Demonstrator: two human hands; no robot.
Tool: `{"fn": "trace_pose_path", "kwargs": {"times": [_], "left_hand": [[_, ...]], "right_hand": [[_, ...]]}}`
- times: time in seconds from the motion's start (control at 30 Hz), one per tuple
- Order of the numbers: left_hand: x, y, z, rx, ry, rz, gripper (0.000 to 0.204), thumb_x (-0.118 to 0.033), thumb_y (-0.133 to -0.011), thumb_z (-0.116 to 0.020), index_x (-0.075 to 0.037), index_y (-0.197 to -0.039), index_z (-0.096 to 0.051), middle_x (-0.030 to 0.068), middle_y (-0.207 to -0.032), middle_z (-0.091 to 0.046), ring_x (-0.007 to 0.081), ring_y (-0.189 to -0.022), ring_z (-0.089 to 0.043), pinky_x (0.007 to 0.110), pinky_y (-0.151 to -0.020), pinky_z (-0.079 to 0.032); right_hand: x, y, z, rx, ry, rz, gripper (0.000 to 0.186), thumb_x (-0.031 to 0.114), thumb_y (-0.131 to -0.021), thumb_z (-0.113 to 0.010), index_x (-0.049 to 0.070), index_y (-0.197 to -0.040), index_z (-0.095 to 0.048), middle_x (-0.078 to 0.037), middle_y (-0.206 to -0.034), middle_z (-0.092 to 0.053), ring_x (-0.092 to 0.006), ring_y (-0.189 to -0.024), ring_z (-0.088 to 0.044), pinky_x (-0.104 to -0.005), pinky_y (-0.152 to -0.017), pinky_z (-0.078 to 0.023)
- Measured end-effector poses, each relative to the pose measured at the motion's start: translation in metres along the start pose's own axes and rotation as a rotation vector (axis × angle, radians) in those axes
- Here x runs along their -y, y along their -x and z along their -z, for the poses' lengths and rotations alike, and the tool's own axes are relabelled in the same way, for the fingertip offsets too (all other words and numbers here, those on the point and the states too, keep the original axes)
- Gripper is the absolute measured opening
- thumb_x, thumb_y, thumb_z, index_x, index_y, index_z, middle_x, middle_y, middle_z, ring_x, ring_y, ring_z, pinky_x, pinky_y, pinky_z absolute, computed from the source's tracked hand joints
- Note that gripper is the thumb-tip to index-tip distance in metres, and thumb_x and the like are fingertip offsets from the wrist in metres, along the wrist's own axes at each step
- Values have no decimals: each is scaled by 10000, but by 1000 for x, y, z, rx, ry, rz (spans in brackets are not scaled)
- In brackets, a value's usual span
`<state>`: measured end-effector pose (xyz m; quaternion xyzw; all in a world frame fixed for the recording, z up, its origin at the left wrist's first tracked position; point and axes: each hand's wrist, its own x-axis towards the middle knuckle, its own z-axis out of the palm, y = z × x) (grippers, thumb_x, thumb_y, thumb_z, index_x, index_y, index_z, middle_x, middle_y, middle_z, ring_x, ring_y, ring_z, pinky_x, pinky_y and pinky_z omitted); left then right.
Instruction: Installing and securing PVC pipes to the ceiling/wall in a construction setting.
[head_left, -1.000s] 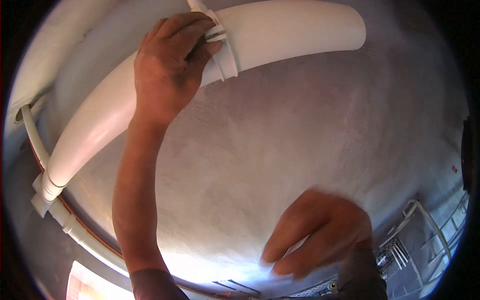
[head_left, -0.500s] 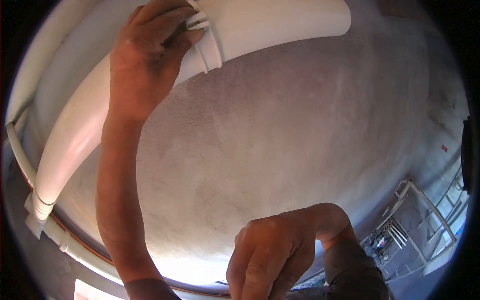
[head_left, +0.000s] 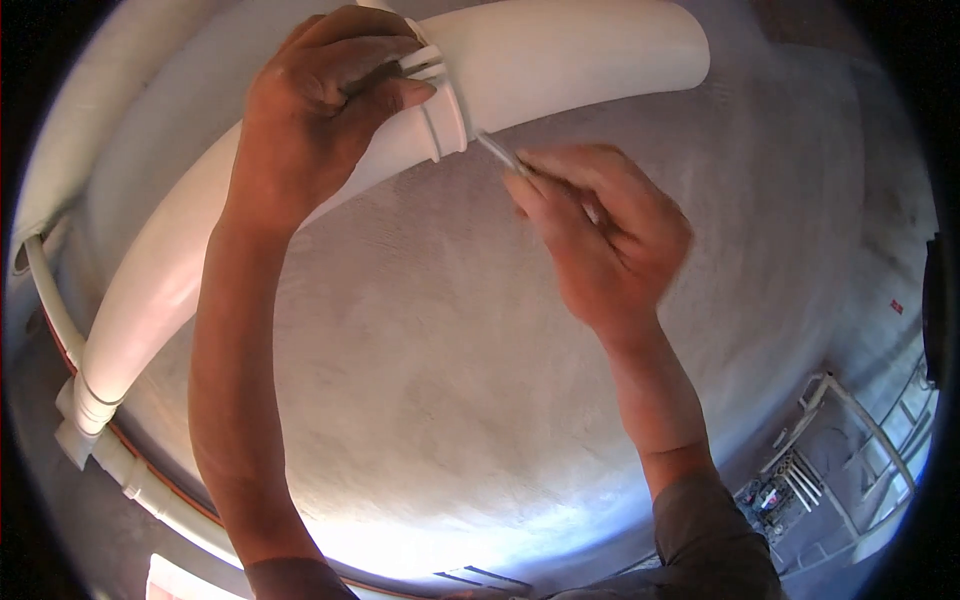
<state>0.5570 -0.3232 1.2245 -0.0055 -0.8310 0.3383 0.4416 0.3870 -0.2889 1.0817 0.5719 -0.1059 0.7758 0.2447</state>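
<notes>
A wide white plastic pipe (head_left: pixel 570 55) curves across the top and down the left side. Round it sits a white pipe clamp (head_left: pixel 447 118) with two parallel lugs. My left hand (head_left: pixel 330 95) is closed on the clamp, thumb and fingers pinching it at the lugs. To the right of the clamp, my right hand (head_left: pixel 615 225) is raised and closed round a slim grey metal rod (head_left: pixel 500 152), perhaps a bolt or a tool; its kind is blurred. The rod's tip points up and left, close to the clamp's lower edge. I cannot tell whether they touch.
Behind the pipe spreads a grey plastered surface (head_left: pixel 480 340). More white pipe (head_left: pixel 150 500) with fittings runs along the lower left. At the lower right stands a white metal frame (head_left: pixel 865 425), with several light-coloured rods (head_left: pixel 800 475) beside it. Bright light falls at the bottom.
My right hand has risen from the lower middle to beside the clamp, and the metal rod now shows in its fingers. My left hand keeps its pinch; the view has shifted slightly.
</notes>
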Motion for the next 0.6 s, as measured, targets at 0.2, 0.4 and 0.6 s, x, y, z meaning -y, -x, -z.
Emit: {"fn": "trace_pose_path", "kwargs": {"times": [0.2,0.4,0.6], "left_hand": [[16,-9,0,132,184,-22,294,-45,-773,-733,1,-1058,-674,81,-1168,-603,193,-1074,-584,308,-918,-510],[28,-10,-2,153,336,-17,287,-45,-777,-734,-1,-1055,-677,77,-1191,-584,185,-1063,-590,298,-931,-510],[-8,-43,29,658,150,353,929,-267,-687,-832,-204,-1452,-309,131,-1387,-463,281,-1265,-467,504,-1064,-337]], "right_hand": [[-34,-14,-36,-130,116,206,66,67,-804,-717,51,-845,-668,-61,-733,-665,-136,-593,-637,-250,-486,-473],[-49,-11,-48,-200,154,133,91,62,-798,-715,53,-859,-648,-69,-737,-644,-173,-613,-635,-272,-522,-485],[-49,-15,-55,-237,198,150,75,88,-804,-712,89,-833,-642,-68,-744,-644,-188,-647,-642,-303,-549,-500]]}}
